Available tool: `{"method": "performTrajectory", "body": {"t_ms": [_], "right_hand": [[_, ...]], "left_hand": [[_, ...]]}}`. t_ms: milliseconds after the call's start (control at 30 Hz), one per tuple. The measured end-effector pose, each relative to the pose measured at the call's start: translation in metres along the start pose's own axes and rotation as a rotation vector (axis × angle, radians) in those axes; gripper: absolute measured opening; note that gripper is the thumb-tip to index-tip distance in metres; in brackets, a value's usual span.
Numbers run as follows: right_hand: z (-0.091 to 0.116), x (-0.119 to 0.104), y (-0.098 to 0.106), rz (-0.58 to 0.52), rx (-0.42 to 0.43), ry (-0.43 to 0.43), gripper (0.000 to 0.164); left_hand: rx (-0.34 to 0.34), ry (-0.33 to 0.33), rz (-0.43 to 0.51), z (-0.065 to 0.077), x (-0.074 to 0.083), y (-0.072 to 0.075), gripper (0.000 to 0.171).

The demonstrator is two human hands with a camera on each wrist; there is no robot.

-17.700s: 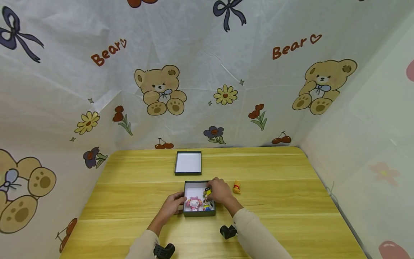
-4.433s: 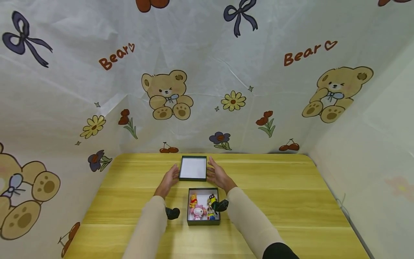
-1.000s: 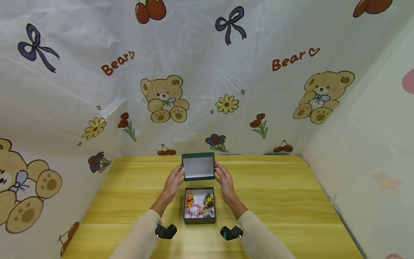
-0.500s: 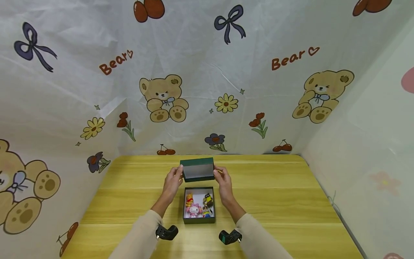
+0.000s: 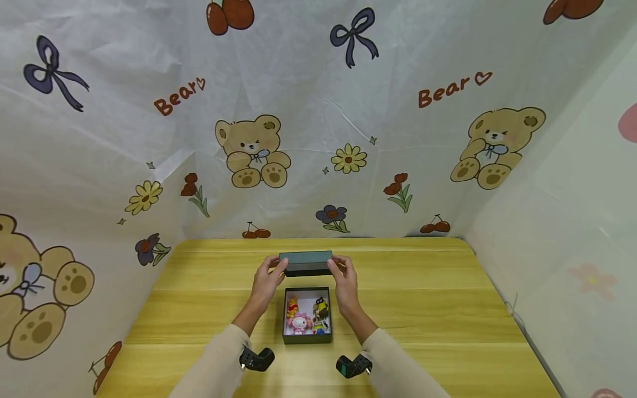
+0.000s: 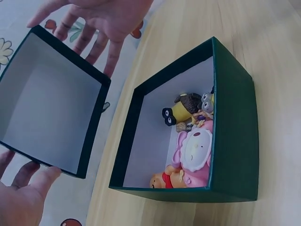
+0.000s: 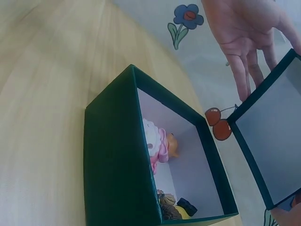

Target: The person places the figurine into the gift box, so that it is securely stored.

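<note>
A dark green box lid (image 5: pixel 306 264) hangs above the table behind the open box, seen nearly edge-on in the head view. My left hand (image 5: pixel 265 283) grips its left side and my right hand (image 5: pixel 346 282) its right side, thumbs on the near edge. Both wrist views show the lid's pale inside (image 6: pixel 51 103). Below stands the green box (image 5: pixel 307 339), open at the top. In it lie a yellow bear figure in a red shirt (image 5: pixel 292 307), a pink-and-white figure (image 5: pixel 299 324), a minion with dark goggles (image 5: pixel 320 307) and another small minion (image 5: pixel 319 328).
The wooden table (image 5: pixel 398 309) carries the box near its middle. A white cloth printed with bears and flowers (image 5: pixel 298 166) hangs behind the table's back edge. A pale wall (image 5: pixel 572 249) borders the right side.
The bear figure went from table into box. Both hands then lifted the lid from behind the box. Over the last second they tilted it, its inside turning down out of the head view.
</note>
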State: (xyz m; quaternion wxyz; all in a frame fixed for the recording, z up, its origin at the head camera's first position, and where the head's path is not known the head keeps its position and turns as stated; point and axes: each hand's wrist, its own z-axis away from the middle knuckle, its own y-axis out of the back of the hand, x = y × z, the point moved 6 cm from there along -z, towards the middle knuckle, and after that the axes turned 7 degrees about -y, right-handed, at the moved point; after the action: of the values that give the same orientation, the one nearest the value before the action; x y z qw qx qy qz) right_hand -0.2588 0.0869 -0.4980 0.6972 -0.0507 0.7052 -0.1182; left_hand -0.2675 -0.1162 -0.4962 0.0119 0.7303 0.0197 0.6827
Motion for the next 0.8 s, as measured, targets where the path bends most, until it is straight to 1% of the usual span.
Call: {"method": "performTrajectory", "body": {"t_ms": [133,267,400,533,633,800], "right_hand": [[-0.001,0.002,0.002,0.015,-0.004,0.002,0.027],[0.004,-0.006,0.002,0.062,-0.046,0.025,0.028],[0.01,-0.012,0.003,0.132,-0.121,0.047,0.031],[0.01,-0.005,0.009,0.205,-0.201,0.07,0.036],[0.008,-0.002,0.014,0.223,-0.245,0.084,0.038],[0.008,-0.003,0.019,0.193,-0.323,0.107,0.038]], "left_hand": [[-0.039,-0.007,-0.024,0.003,0.0,0.001,0.059],[-0.064,-0.034,-0.039,0.006,0.0,0.004,0.054],[-0.09,-0.08,-0.041,0.01,0.002,0.008,0.048],[-0.133,-0.111,-0.041,0.012,0.002,0.01,0.047],[-0.174,-0.135,-0.036,0.013,0.003,0.011,0.046],[-0.231,-0.158,-0.037,0.014,0.005,0.012,0.044]]}}
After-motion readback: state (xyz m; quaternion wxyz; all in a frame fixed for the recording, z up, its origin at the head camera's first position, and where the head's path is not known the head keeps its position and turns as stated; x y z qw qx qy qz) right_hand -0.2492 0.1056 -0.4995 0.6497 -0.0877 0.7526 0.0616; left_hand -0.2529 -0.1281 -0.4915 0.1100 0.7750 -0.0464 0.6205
